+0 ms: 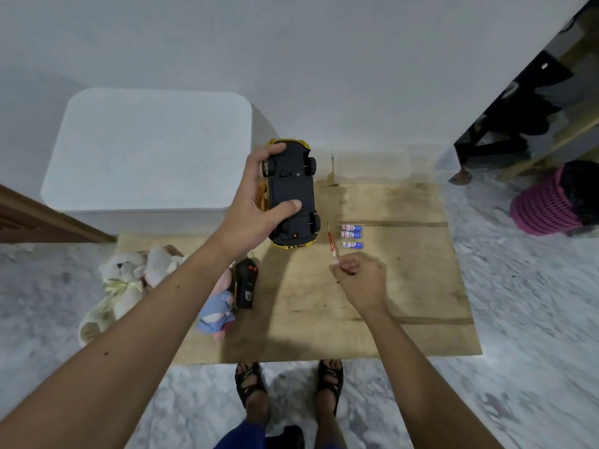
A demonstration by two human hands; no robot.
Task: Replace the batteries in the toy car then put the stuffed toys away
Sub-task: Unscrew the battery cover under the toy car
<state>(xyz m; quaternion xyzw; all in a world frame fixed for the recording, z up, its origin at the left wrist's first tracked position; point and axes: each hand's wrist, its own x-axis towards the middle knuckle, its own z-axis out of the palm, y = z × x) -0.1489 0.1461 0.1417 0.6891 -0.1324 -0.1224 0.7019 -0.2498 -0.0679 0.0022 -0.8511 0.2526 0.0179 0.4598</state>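
Three batteries (pixel 351 236) lie on the wooden board (pixel 405 286), at three o'clock of the yellow toy car (pixel 291 196), which the left hand (pixel 256 202) grips upside down. The right hand (pixel 359 280) pinches a red screwdriver (pixel 332 246). At nine o'clock lie stuffed toys (pixel 126 280) and a remote control (pixel 245 283).

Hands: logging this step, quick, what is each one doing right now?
Left hand: grips the upturned car.
Right hand: pinches the screwdriver.
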